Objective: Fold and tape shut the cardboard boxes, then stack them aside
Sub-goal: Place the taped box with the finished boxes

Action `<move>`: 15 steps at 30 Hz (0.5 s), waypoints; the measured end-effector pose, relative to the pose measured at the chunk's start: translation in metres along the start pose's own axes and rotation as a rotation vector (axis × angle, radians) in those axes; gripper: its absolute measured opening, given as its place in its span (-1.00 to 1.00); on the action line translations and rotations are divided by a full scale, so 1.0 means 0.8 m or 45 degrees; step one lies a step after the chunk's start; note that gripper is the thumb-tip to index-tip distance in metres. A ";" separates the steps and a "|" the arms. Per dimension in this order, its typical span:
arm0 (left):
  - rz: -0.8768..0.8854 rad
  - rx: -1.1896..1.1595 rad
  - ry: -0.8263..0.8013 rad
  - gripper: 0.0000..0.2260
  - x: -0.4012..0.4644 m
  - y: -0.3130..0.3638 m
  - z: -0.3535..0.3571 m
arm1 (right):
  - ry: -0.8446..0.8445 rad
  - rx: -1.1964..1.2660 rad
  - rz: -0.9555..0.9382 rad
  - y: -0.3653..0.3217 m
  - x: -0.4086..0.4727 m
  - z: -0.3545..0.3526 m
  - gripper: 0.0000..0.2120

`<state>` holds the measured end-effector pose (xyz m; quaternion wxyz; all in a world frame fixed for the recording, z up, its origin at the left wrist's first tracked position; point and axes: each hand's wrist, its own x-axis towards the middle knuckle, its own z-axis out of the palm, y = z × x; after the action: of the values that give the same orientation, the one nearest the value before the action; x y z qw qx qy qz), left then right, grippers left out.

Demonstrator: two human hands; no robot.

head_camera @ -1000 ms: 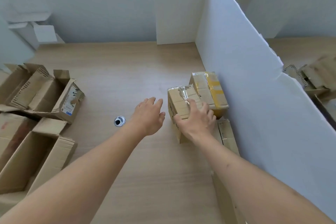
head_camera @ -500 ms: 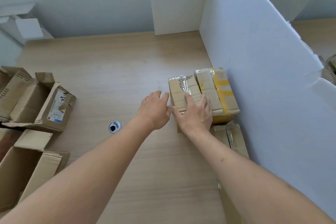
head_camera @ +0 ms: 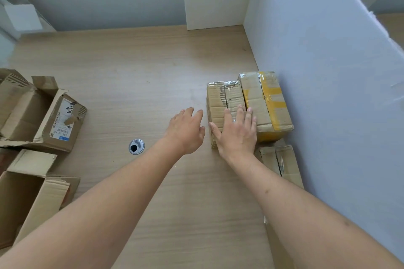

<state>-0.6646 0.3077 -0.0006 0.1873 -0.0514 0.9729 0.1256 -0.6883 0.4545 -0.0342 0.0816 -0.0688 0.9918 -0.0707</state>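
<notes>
- Since the earlier frame the right hand [head_camera: 237, 132] has flattened: its fingers [head_camera: 240, 113], curled over the clear-taped box [head_camera: 225, 102] a second ago, now lie straight and slightly spread on its top, thumb down the near left side. The box now sits flush beside the yellow-taped box [head_camera: 265, 102].
- The left hand [head_camera: 185, 131] has closed in on the clear-taped box; its fingers are straight, close together, holding nothing, tips just short of the box's left face.
- Step in hand, as I judge it: setting a sealed box aside with the finished ones. A nudge rightward from the left hand would square it up.
- Right of that box, the yellow-taped box sits against the white partition [head_camera: 328, 94], so no room remains there. A third closed box [head_camera: 282, 164] lies just nearer.
- Left of it the bench [head_camera: 142, 76] lies bare as far as a metal-ringed hole [head_camera: 136, 147]; open boxes [head_camera: 41, 113] wait well beyond, likely next.
</notes>
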 end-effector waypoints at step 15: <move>0.033 0.069 0.163 -0.56 -0.116 -0.009 -0.061 | -0.012 0.143 -0.199 -0.025 -0.079 -0.103 -0.48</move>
<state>-0.5952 0.2927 0.0763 0.1246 -0.0416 0.9865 0.0980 -0.6380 0.4551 0.0589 0.0842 -0.1417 0.9774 -0.1321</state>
